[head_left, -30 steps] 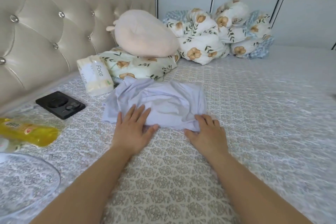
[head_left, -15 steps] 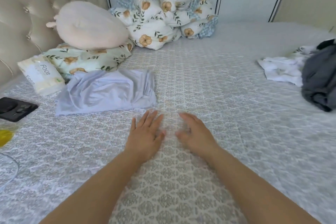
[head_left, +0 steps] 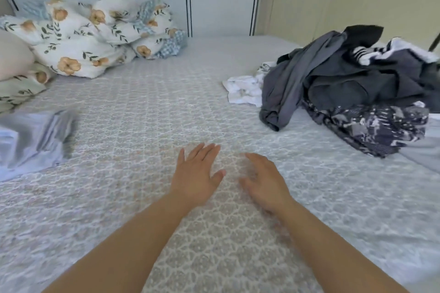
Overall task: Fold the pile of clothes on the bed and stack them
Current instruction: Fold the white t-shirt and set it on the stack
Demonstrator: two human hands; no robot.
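A folded pale lilac garment [head_left: 33, 140] lies at the left edge of the bed, blurred. On the right sits a heap of unfolded clothes [head_left: 352, 78]: dark grey pieces on top, a navy patterned one [head_left: 381, 126] in front, a white one [head_left: 245, 89] at its left side. My left hand [head_left: 196, 173] hovers over the bare bedspread in the middle, fingers straight and empty. My right hand [head_left: 264, 181] is beside it, palm down, fingers relaxed, holding nothing. Both hands are well clear of the heap and of the folded garment.
A patterned grey bedspread [head_left: 147, 107] covers the bed. A bunched floral quilt [head_left: 95, 31] lies at the back left, with pillows [head_left: 14, 71] at the far left. White cabinet doors [head_left: 214, 2] stand behind the bed.
My hands have left the folded lilac garment and moved right over the bedspread. The view has swung right, bringing the heap of unfolded clothes into full sight.
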